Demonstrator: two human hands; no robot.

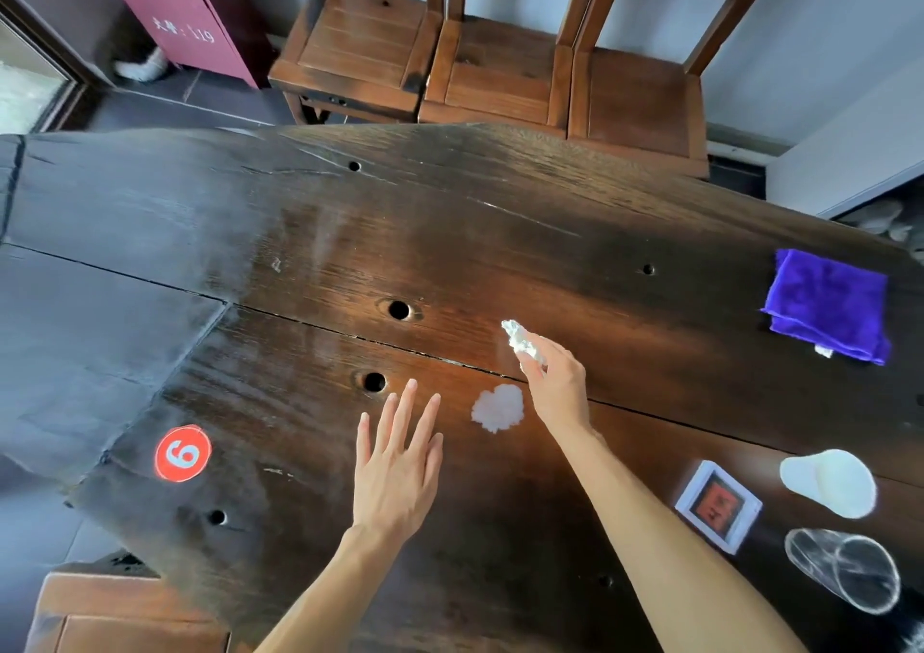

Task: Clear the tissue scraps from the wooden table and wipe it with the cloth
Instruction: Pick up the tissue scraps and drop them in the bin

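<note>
One tissue scrap (498, 408) lies on the wooden table (300, 232). Just beyond it, the right hand (555, 382) pinches a crumpled scrap (520, 340). Left of it, the left hand (397, 462) is spread flat. The purple cloth (827, 305) lies folded far right of it.

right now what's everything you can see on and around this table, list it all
wooden table: 1, dark brown, fills the middle of the view
tissue scrap: 1, white, lying on the table between the hands
crumpled tissue: 1, white, pinched in the right hand's fingertips
cloth: 1, purple, folded, far right of the table
round sticker: 1, red with a 6, near left
square card: 1, white border, red centre, near right
clear cup: 1, transparent, on its side, near right
white object: 1, beyond the cup
chairs: 3, brown wood, beyond the table
red cabinet: 1, top left
left hand: open, over the table
right hand: holding crumpled tissue
</note>
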